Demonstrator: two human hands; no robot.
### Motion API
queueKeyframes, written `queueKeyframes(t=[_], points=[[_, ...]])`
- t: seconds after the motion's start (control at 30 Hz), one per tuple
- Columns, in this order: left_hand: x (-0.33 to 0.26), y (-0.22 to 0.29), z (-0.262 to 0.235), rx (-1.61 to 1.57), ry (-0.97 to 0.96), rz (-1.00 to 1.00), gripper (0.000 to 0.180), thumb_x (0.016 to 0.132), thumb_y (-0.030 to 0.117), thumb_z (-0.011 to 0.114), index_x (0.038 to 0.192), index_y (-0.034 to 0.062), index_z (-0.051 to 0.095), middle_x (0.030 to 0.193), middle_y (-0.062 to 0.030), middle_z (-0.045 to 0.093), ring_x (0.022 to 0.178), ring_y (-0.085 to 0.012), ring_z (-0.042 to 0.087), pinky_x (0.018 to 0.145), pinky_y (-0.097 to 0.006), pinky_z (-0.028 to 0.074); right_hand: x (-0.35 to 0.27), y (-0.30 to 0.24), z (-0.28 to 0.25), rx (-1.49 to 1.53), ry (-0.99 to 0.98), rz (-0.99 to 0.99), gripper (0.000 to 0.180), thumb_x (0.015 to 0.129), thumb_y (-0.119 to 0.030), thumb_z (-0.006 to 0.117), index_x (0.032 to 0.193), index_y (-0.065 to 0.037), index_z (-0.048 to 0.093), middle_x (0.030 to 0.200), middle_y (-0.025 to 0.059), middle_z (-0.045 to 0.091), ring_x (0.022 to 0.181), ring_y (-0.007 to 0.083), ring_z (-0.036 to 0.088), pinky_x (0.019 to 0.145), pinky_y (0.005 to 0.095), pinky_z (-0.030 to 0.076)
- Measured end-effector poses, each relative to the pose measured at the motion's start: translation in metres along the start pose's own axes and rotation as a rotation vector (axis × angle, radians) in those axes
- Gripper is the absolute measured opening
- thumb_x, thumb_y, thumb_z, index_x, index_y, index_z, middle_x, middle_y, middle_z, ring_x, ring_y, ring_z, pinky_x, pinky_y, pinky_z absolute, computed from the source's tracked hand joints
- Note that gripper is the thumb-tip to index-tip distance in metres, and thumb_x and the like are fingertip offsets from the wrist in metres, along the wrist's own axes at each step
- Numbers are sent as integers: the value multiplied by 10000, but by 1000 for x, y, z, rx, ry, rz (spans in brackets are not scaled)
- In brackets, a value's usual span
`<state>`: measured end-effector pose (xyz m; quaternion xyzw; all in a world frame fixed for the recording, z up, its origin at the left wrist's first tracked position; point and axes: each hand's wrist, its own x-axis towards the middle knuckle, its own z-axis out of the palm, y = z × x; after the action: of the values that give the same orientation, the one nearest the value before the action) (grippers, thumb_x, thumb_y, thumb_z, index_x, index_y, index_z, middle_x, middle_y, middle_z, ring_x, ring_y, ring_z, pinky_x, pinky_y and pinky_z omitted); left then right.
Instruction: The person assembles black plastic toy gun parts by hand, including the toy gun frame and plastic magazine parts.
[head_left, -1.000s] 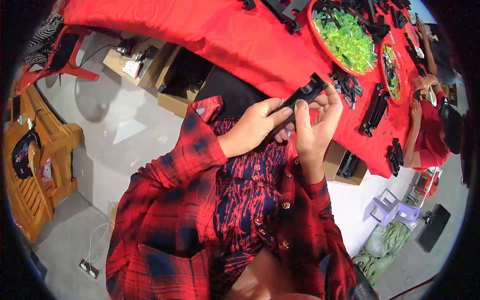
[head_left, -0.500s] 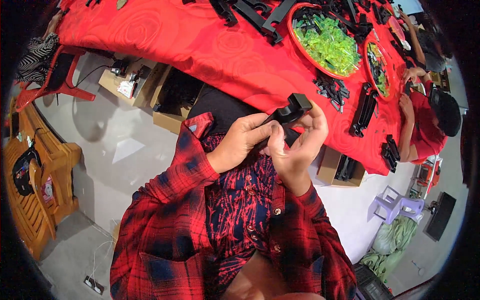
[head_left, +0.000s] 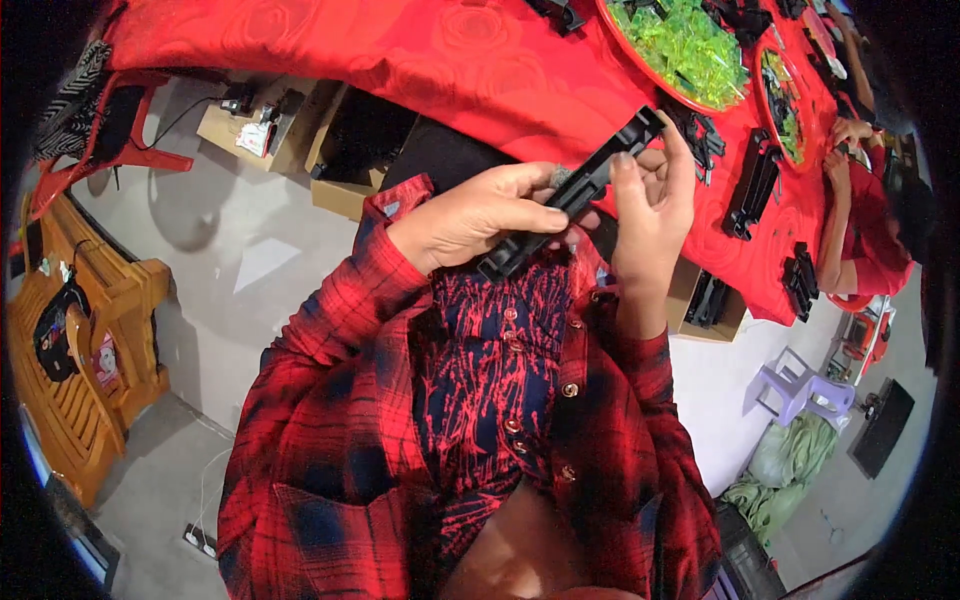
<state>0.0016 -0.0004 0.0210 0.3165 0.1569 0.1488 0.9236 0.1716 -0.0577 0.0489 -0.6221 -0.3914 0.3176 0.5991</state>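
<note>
A long black plastic part, with raised edges and a hollow channel, is held slantwise between both my hands above my lap. My left hand grips its lower half, with the thumb lying across it. Near the upper end, my right hand pinches it, thumb on the face and index finger curled over the tip. Beyond my hands, a red round tray holds a heap of translucent yellow-green pieces. Small black pieces lie on the red tablecloth beside it.
A second red tray holds mixed small pieces. Long black parts lie to its near side. Under the table stand cardboard boxes with black parts. At the right, a person in red works at the table. A wooden bench stands at the left.
The black part has been turned, so its long channelled face now shows. Both hands have shifted, the right one up and rightward. The view has tilted, moving the trays toward the upper edge.
</note>
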Motion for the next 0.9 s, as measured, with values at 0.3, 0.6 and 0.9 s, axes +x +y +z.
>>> queueKeyframes(t=[0.3,0.6,0.9], points=[[-3,-2,-9,-161,-89,28,640,784,30,547,1405,-70,429,1266,-203,608,1065,-230,628,991,-336,474,1,2,0,48,18,37,562,928,-39,645,1415,57,382,959,67,599,833,100,589,701,229,485],[0,-9,-14,-217,-115,24,675,749,40,534,1406,-79,434,1264,-216,619,1084,-241,632,1000,-345,467,2,3,1,21,43,58,568,916,-53,670,1402,65,400,953,71,612,817,98,594,695,228,488],[1,-8,-1,35,103,-88,328,1032,292,516,1223,30,564,1012,-89,705,818,-133,673,748,-264,550,-1,-3,2,-91,30,19,551,906,-28,668,1393,52,422,955,62,618,820,92,594,720,226,491]])
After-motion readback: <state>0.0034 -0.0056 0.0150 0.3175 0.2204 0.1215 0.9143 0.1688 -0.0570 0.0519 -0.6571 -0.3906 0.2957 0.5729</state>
